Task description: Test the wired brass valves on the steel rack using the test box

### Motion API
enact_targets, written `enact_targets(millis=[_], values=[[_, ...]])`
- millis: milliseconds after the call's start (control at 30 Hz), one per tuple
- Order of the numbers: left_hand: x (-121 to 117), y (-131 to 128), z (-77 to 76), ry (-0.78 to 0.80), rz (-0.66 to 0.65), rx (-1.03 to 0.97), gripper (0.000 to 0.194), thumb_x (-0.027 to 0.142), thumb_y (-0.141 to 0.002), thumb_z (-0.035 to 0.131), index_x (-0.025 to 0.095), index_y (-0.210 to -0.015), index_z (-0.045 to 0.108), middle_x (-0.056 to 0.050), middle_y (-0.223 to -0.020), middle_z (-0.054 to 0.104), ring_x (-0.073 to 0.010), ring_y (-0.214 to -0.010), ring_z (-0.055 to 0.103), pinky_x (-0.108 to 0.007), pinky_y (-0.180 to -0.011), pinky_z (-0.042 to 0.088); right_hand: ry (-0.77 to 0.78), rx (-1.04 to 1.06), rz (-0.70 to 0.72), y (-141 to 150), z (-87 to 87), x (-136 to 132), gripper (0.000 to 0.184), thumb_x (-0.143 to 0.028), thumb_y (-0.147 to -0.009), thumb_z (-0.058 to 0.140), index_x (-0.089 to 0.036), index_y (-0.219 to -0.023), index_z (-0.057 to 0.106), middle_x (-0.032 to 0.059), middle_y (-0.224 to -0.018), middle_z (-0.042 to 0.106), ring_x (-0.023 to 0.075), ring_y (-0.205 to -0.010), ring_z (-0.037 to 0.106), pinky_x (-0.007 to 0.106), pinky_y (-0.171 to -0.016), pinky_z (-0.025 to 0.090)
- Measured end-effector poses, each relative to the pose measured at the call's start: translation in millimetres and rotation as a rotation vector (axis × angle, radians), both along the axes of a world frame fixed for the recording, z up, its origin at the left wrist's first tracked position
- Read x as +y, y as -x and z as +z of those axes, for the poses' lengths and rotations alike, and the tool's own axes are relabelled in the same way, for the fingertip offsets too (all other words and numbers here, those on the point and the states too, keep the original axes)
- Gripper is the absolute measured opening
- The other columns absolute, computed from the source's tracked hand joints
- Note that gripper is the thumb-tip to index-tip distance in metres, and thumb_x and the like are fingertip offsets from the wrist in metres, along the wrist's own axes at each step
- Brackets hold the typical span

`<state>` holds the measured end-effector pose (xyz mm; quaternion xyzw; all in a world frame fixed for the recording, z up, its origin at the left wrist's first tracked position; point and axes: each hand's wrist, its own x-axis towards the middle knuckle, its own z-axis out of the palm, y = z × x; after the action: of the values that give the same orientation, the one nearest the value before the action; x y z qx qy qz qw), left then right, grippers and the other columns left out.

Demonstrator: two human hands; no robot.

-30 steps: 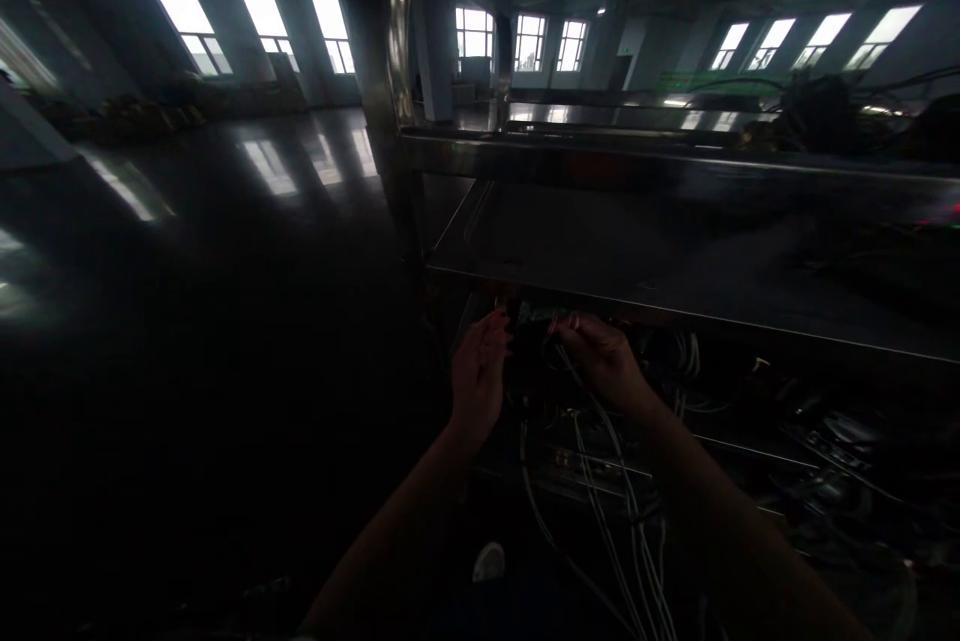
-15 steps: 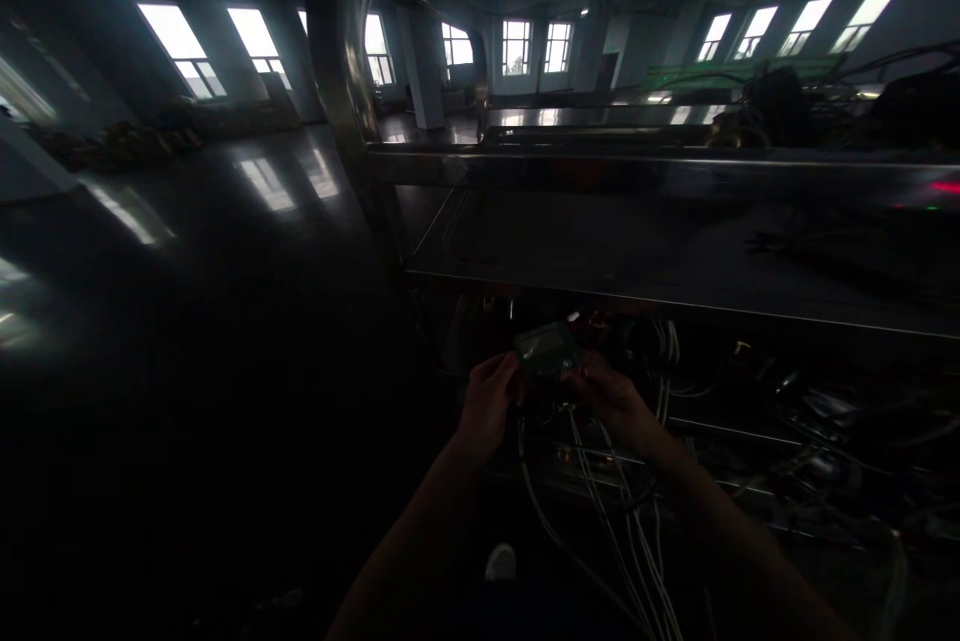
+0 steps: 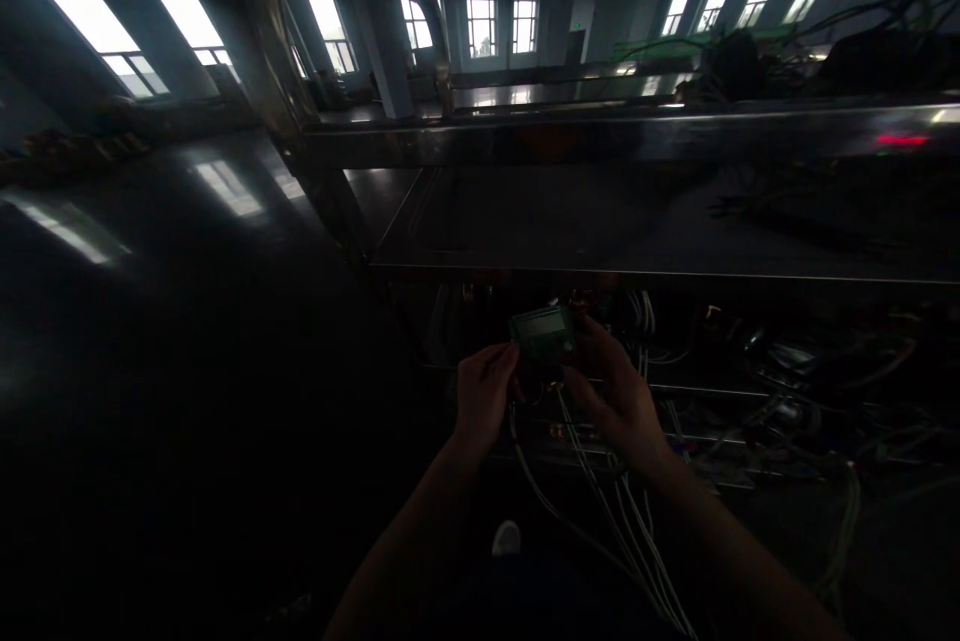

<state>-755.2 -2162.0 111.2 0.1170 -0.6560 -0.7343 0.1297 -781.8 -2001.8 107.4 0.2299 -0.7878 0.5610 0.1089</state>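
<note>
A small greenish board with a pale rectangular panel on it, like a display module (image 3: 543, 329), is held up just below the shelf edge. My left hand (image 3: 484, 389) pinches its lower left corner between thumb and fingers. At its right side is my right hand (image 3: 619, 396), thumb and fingers spread apart; the fingertips are close to the board's edge, and contact there is hard to make out. Thin white cables (image 3: 577, 441) hang below the board between my forearms. The scene is very dark, so finer details of the board are lost.
A metal rack with a shelf (image 3: 525, 221) and a shiny rail (image 3: 480, 143) stands in front of me. Tangled cables and parts (image 3: 795, 361) fill the lower right, with more dark cabling (image 3: 750, 61) on top. A shoe (image 3: 507, 537) shows below.
The board has come out from under the shelf edge into sight, its face turned toward me. My right hand first pinched near the white cables; its fingers have since spread. The view has swung right.
</note>
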Motion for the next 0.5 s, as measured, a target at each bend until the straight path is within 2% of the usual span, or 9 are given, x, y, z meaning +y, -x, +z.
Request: enact_targets(millis=[67, 167, 333, 500], values=[[1, 2, -2.3, -0.001, -0.007, -0.022, 0.033, 0.045, -0.075, 0.063, 0.013, -0.066, 0.066, 0.004, -0.043, 0.048, -0.0068, -0.039, 0.041, -0.019, -0.041, 0.029, -0.053, 0.025, -0.12, -1, 0.7, -3, 0.055, -0.039, -0.082, 0.058, -0.018, -0.13, 0.043, 0.0108, -0.108, 0.063, 0.0204, -0.088, 0.064, 0.038, -0.08, 0.053], [2, 4, -4.1, -0.023, -0.016, -0.032, 0.033, 0.044, -0.074, 0.064, 0.013, -0.065, 0.066, 0.004, -0.042, 0.048, -0.0064, -0.037, 0.041, -0.019, -0.041, 0.029, -0.137, 0.072, -0.214, 0, 1.5, -5, 0.04, -0.04, -0.084, 0.055, -0.016, -0.116, 0.056, 0.01, -0.097, 0.065, 0.0199, -0.081, 0.064, 0.036, -0.075, 0.054], [2, 6, -4.4, -0.081, -0.016, -0.06, 0.03, 0.044, -0.071, 0.067, 0.014, -0.067, 0.066, 0.005, -0.043, 0.048, -0.0068, -0.037, 0.042, -0.02, -0.04, 0.03, -0.157, 0.098, -0.268, 2, 2.6, -9, 0.034, -0.037, -0.086, 0.051, -0.014, -0.109, 0.059, 0.0107, -0.095, 0.066, 0.0204, -0.083, 0.064, 0.035, -0.073, 0.053], [1, 6, -2.4, -0.033, -0.032, -0.055, 0.032, 0.045, -0.072, 0.066, 0.014, -0.067, 0.065, 0.004, -0.044, 0.049, -0.0068, -0.039, 0.042, -0.02, -0.041, 0.031, -0.133, 0.062, -0.299, 2, 5.2, -12, 0.033, -0.039, -0.084, 0.053, -0.015, -0.106, 0.06, 0.0097, -0.095, 0.066, 0.0203, -0.083, 0.063, 0.035, -0.073, 0.053]])
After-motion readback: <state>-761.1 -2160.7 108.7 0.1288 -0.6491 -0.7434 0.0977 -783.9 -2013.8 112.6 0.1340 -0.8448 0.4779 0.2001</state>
